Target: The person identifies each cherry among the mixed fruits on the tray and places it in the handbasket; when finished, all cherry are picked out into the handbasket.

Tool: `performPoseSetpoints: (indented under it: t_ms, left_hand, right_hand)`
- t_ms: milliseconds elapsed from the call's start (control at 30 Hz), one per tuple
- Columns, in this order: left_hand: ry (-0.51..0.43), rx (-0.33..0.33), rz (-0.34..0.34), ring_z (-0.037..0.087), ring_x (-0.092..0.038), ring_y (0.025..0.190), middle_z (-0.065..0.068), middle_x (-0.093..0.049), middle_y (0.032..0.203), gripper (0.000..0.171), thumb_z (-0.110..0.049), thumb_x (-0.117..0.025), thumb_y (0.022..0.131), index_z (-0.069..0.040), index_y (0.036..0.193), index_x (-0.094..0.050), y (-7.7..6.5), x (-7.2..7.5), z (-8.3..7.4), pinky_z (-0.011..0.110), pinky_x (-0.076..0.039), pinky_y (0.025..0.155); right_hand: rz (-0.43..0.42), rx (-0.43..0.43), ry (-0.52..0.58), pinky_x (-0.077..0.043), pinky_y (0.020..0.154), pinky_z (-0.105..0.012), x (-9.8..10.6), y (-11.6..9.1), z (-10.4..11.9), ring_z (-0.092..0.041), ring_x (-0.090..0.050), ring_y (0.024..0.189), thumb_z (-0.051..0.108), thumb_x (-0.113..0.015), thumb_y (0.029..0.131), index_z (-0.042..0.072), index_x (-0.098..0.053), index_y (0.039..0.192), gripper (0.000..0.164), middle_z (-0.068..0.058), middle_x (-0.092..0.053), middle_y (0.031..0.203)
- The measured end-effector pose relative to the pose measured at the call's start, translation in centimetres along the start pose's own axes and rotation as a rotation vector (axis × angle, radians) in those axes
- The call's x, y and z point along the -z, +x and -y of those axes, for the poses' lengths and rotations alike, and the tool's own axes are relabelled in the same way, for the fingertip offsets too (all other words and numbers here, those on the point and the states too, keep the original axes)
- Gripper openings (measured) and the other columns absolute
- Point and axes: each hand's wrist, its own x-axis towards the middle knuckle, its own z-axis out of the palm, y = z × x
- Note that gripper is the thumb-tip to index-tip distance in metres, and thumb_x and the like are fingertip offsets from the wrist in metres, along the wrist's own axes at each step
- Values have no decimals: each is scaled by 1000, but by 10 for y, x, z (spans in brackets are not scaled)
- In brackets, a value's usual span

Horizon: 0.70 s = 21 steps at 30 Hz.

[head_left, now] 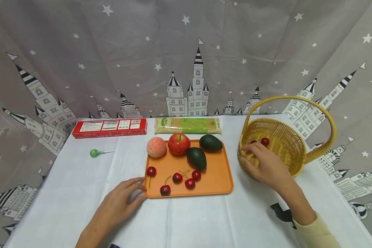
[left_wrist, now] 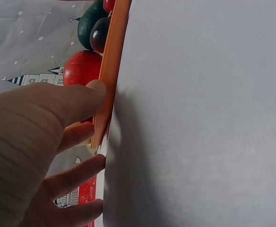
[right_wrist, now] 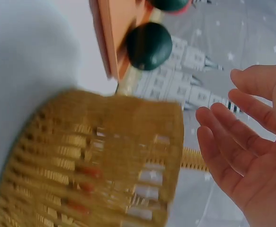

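My left hand (head_left: 119, 203) rests at the near left corner of an orange tray (head_left: 217, 184), fingers extended. In the left wrist view its thumb (left_wrist: 96, 90) touches the tray's rim. Several dark red cherries (head_left: 190, 183) lie along the tray's near side. Behind them are a red apple (head_left: 179, 144), a pinkish peach (head_left: 156, 147) and two dark green avocados (head_left: 210, 143). My right hand (head_left: 268, 168) hovers over the near left rim of a yellow wicker basket (head_left: 292, 146), its relaxed fingers holding nothing. Inside the basket lies a cherry (head_left: 265, 141), with another partly hidden behind the hand.
A red box (head_left: 110, 128) and a green-labelled noodle packet (head_left: 187, 125) lie along the table's back edge. A green lollipop (head_left: 94, 153) lies at the left. The basket's tall handle (head_left: 297, 98) arches above it. A grey castle-print curtain hangs behind.
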Motion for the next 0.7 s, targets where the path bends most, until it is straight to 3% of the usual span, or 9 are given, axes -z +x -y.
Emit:
performPoseSetpoints:
  t_ms: [333,700]
  left_hand:
    - [5,7,2,29,-60,124,2,-65,134,25,-33,-86,81,-25,103,-74,0,0,-1,56,-51,102]
    - [-1,2,5,29,-60,124,2,-65,134,26,-34,-86,81,-25,104,-74,0,1,0,56,-51,102]
  right_hand:
    - [75,80,24,-59,71,-27,-32,2,28,-16,-64,85,23,-80,88,18,-66,122,37,2,-64,109]
    - [158,171,102,-60,75,-26,-62,3,52,-11,-69,91,23,-75,93,18,-67,122,31,0,-65,114]
